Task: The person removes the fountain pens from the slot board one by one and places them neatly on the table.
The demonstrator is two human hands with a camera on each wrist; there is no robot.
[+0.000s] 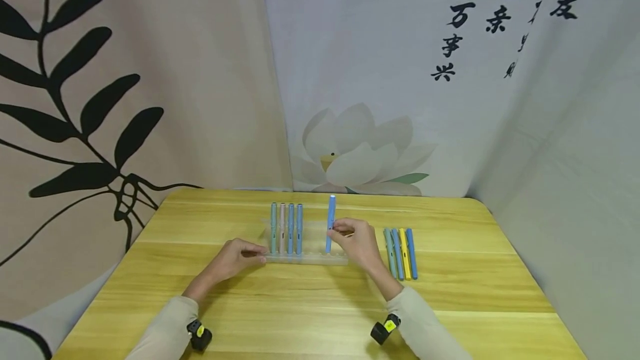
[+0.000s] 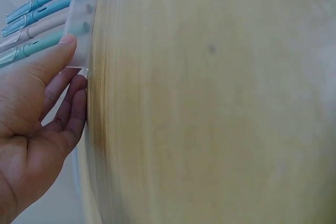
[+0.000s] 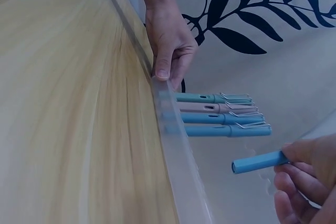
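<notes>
A clear pen holder (image 1: 307, 259) stands on the table, and my left hand (image 1: 245, 253) pinches its left end, thumb on the front in the left wrist view. Upright in its left part are a green pen (image 1: 273, 229), a pinkish pen (image 1: 282, 229) and two blue pens (image 1: 295, 229). My right hand (image 1: 357, 242) pinches another blue pen (image 1: 331, 221) upright over the right part of the holder. In the right wrist view the lower end of this blue pen (image 3: 257, 162) is apart from the holder's front strip (image 3: 178, 166).
To the right of the holder, several pens lie side by side on the wooden table (image 1: 465, 293): a green pen (image 1: 389, 251), a yellow pen (image 1: 404, 253) and blue ones. Behind the table hangs a printed curtain (image 1: 360, 71).
</notes>
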